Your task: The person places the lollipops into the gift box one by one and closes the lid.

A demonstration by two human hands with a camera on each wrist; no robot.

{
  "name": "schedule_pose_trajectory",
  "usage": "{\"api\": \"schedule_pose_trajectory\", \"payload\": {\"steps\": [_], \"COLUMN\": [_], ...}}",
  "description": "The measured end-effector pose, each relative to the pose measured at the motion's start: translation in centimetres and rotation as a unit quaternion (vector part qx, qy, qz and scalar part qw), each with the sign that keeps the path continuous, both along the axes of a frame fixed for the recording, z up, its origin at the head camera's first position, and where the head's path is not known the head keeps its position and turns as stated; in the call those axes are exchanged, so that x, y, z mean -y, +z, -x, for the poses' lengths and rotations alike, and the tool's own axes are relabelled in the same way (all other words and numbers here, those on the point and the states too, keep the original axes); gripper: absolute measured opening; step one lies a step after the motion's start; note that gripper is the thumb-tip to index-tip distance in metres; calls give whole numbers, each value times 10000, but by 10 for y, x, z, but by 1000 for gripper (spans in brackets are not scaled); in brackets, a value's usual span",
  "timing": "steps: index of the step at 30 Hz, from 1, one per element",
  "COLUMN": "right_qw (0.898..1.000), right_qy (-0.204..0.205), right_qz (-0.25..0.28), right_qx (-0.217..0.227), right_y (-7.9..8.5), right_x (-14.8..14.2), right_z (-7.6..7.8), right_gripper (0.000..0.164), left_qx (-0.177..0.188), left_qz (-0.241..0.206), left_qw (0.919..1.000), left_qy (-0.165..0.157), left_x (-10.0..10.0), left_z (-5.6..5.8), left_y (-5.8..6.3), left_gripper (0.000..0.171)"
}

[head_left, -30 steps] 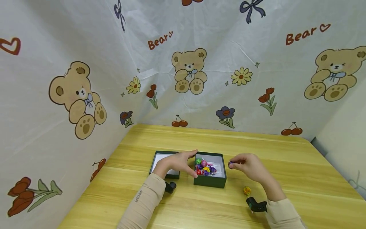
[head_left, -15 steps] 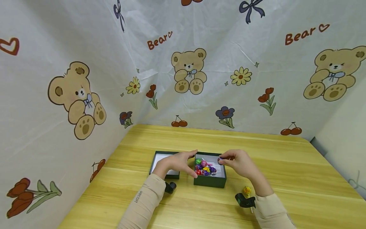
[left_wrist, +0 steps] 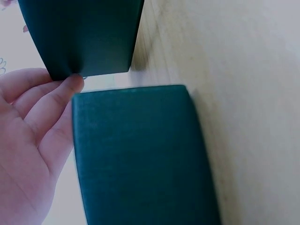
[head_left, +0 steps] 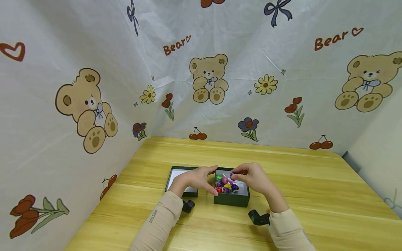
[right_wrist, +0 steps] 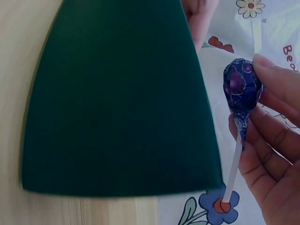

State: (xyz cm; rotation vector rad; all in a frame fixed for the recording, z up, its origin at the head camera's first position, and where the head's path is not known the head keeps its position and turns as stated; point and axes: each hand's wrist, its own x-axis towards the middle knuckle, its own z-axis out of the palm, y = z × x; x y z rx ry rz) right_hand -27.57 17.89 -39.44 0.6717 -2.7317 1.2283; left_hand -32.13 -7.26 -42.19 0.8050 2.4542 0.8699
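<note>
A dark green box (head_left: 231, 199) holds several lollipops (head_left: 226, 186) in bright wrappers, heaped toward its left side. My left hand (head_left: 197, 178) spans the box's left end and grips it, thumb at the near corner and a finger at the far one. In the left wrist view, its fingers (left_wrist: 51, 105) meet the corner of a green wall. My right hand (head_left: 255, 177) is over the box's right part, pinching a lollipop (right_wrist: 243, 86) in a purple-blue wrapper between thumb and fingers. Its white stick points down past the palm in the right wrist view.
Left of the box, a second shallow green tray (head_left: 181, 172) with a white inside lies partly under my left hand. A yellow lollipop on the wooden table (head_left: 314, 195) is nearly hidden behind my right wrist. Bear-print cloth (head_left: 176, 115) walls the back and left.
My right hand has carried the purple-blue lollipop leftward, from beside the box to above its inside. My right forearm now covers most of the yellow lollipop. The left hand stays in place.
</note>
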Motion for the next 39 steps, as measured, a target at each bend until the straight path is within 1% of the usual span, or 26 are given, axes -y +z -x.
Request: {"api": "schedule_pose_trajectory", "payload": {"steps": [11, 21, 28, 35, 39], "right_qw": [9997, 9998, 9997, 9994, 9987], "right_qy": [227, 124, -5, -131, -180], "right_qz": [-19, -117, -146, -331, -480], "right_qx": [133, 113, 217, 39, 28], "right_y": [-10, -25, -28, -32, -34], "right_x": [16, 28, 33, 37, 39], "right_z": [6, 9, 7, 9, 10], "right_gripper": [16, 11, 12, 9, 6], "left_qx": [1, -11, 2, 18, -5], "left_qz": [24, -7, 0, -14, -26], "left_qw": [10000, 10000, 10000, 10000, 10000], "left_qy": [-23, -41, -26, -31, -60], "left_x": [0, 0, -1, 0, 0], "left_z": [-2, -2, -1, -1, -1], "left_y": [3, 2, 2, 2, 1], "left_gripper": [112, 112, 112, 112, 111]}}
